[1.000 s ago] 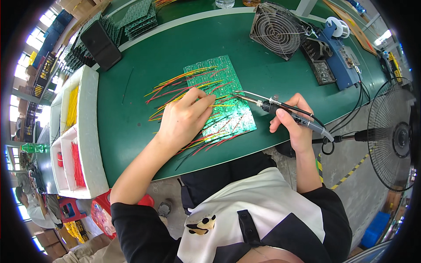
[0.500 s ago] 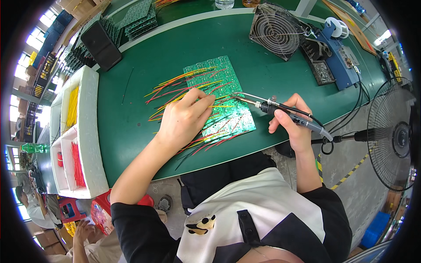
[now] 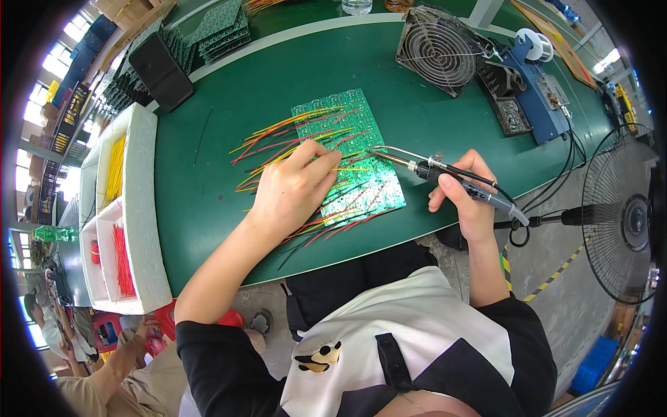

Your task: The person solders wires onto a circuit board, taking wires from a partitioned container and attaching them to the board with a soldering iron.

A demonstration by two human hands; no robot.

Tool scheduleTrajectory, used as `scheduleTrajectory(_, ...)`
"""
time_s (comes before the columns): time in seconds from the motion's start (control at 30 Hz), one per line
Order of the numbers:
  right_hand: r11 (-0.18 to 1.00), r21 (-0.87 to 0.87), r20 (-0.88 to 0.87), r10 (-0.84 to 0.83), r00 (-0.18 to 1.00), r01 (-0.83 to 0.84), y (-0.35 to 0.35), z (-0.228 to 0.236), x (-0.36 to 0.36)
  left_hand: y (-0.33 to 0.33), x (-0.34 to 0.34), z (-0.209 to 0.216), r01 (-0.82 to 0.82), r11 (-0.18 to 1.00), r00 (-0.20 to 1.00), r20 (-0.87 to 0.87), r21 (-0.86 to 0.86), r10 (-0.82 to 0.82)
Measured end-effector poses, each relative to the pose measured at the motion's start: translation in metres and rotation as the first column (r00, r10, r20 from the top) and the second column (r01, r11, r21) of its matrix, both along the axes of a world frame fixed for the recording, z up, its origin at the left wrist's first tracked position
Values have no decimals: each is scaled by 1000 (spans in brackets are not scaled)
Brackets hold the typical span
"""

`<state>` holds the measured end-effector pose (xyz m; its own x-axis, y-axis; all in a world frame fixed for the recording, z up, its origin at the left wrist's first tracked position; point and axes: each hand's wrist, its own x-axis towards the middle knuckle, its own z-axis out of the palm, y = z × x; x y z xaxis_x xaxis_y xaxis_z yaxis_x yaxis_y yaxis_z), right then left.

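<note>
A green panel of small circuit boards (image 3: 379, 182) lies on the green bench. Red, yellow and black wires (image 3: 267, 130) stretch across it and past its left edge. Over the wires rests my left hand (image 3: 295, 181), thumb and fingers pinched together at a thin wire whose colour is mostly hidden by the fingers. My right hand (image 3: 469, 198) grips a soldering iron (image 3: 425, 169) with a thin metal feed tube running along its top. The iron's tip points left, close to the panel's middle and just right of my left fingertips; whether it touches the board I cannot tell.
To the left stands a white foam box (image 3: 149, 208) with yellow and red wires in compartments. A black phone-like slab (image 3: 160, 73) leans near stacked boards (image 3: 222, 35). A square fan (image 3: 438, 52) and a blue solder-feeding unit with a spool (image 3: 538, 90) sit at the back right.
The soldering iron's tip has shifted slightly to the right, away from my left fingertips. My left hand stays in place. At the lower left, another person's arms have moved.
</note>
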<state>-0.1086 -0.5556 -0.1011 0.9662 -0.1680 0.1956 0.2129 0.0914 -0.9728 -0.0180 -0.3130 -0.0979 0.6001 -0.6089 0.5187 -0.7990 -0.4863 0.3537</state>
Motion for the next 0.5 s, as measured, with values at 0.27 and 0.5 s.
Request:
scheduleTrajectory(0.27, 994, 23, 39, -108, 993, 107, -2, -2, 0, 0, -1, 1, -8, 1000, 999, 35, 20, 7)
scheduleTrajectory(0.5, 945, 105, 53, -317, 947, 310, 0, -3, 4, 0, -1, 0, -7, 999, 998, 58, 37, 5)
